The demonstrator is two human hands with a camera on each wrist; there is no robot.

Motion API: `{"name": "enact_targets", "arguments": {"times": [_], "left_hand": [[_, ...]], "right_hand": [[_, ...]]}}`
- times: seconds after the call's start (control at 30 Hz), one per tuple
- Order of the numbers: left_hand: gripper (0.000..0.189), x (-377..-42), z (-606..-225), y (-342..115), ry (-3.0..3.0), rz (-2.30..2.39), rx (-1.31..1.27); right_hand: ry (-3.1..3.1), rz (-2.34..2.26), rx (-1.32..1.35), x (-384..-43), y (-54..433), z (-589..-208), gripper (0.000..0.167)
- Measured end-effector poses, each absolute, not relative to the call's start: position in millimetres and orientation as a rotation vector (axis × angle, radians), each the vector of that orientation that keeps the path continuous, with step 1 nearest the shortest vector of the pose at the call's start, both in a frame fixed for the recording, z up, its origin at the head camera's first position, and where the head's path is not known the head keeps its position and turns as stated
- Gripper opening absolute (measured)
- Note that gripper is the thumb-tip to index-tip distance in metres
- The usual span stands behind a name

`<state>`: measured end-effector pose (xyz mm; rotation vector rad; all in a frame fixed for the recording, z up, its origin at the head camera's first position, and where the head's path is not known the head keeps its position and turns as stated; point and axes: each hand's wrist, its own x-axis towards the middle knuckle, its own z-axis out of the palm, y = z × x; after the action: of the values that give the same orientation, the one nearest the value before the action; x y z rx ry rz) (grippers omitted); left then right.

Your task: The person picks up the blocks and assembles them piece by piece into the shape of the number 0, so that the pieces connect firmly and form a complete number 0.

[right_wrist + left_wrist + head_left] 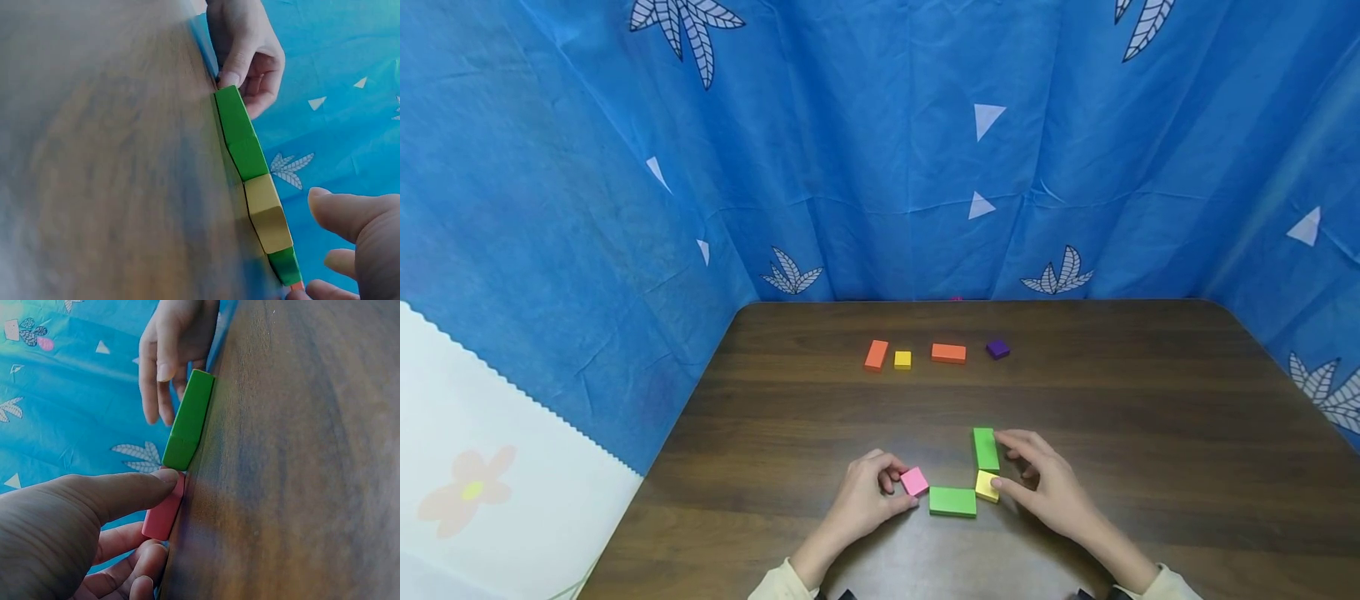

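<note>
My left hand [867,493] pinches a pink square block [914,482] between thumb and fingers at the left end of a row of blocks. Just right of it lies a green rectangular block [952,502]. A pale yellow square block [987,486] sits at the corner, and a second green block [986,449] extends away from it. My right hand [1051,483] hovers at the right of these two, fingers loosely spread. In the right wrist view its thumb [344,211] stands apart from the yellow block [269,215]. The left wrist view shows the left thumb on the pink block [164,515].
Toward the far table edge lie an orange block [876,355], a yellow square block [902,360], another orange block [949,353] and a purple block [997,349]. A blue patterned curtain [880,167] surrounds the brown wooden table [1150,400].
</note>
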<state>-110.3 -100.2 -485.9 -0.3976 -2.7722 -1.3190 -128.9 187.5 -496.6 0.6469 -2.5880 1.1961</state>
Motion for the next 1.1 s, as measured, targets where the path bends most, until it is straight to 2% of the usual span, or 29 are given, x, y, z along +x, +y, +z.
{"name": "enact_targets", "arguments": {"times": [0.43,0.7,0.9,1.1], "left_hand": [[0.036,-111,-486,-102,-2.787,-1.344,-0.435],[0.043,-117,-471,-113,-2.776,-1.464,-0.437],[0.042,-144,-457,-131,-2.768,-1.405,-0.251],[0.05,-193,-448,-146,-2.738,-1.424,0.009]], "right_hand": [[-2.637,1.118,0.654,-128,187,-504,0.057],[-2.633,1.108,0.65,-129,186,-501,0.055],[-2.628,1.102,0.647,-130,186,-499,0.054],[-2.641,1.114,0.641,-125,186,-500,0.056]]}}
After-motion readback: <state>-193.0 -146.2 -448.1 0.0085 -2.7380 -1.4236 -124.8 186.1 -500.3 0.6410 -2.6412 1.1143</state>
